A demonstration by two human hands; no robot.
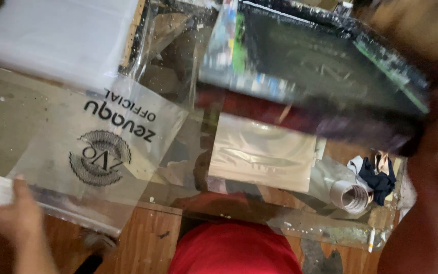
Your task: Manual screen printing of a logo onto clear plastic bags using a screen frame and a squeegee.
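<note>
- Clear plastic bag [102, 152] with a black printed emblem lies over the glass worktop [239, 213], bottom-left
- Left hand [6, 213] pinches its near corner, fingers closed
- Thin, limp, slippery film; best held at edges
- Right hand [432, 152] blurred near the dark screen frame [320, 71]; grip unclear

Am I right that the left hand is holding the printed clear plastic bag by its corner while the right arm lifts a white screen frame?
Not quite. In the head view the left hand does hold the printed clear plastic bag by its corner, but the screen frame lifted at the right is dark, nearly black, not white.
</note>
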